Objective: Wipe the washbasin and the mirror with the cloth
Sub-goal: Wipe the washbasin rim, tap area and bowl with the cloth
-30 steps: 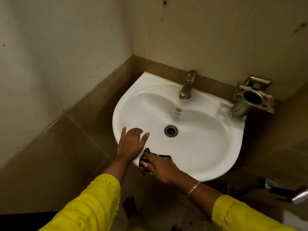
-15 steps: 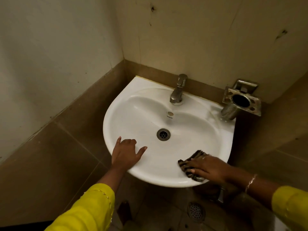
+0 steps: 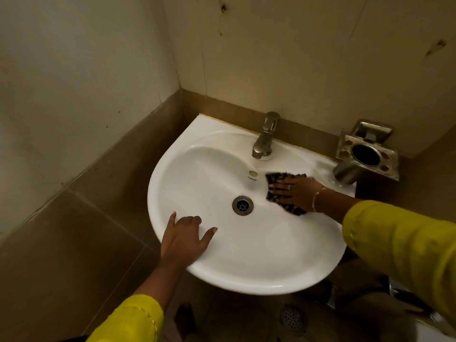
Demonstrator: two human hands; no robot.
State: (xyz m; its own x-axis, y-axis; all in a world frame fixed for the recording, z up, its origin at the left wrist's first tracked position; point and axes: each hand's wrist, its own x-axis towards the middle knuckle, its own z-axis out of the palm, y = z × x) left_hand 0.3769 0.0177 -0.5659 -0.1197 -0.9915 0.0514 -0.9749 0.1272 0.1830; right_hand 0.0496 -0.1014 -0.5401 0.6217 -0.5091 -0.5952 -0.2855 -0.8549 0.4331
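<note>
A white washbasin (image 3: 259,272) is fixed in the corner of a tiled wall, with a round metal drain (image 3: 242,205) at its centre. My right hand (image 3: 297,191) presses a dark striped cloth (image 3: 276,177) flat against the inner right slope of the bowl, just below the tap. My left hand (image 3: 183,239) rests on the basin's front left rim, fingers spread and holding nothing. No mirror is in view.
A metal tap (image 3: 265,137) stands at the back rim. A steel tumbler holder (image 3: 367,154) is mounted on the wall to the right, overhanging the basin's corner. A floor drain (image 3: 293,318) lies below, and a metal fitting (image 3: 407,298) sticks out low right.
My right hand has carried the cloth from the front rim, along the right side, up into the bowl near the tap. My left hand has stayed on the front left rim.
</note>
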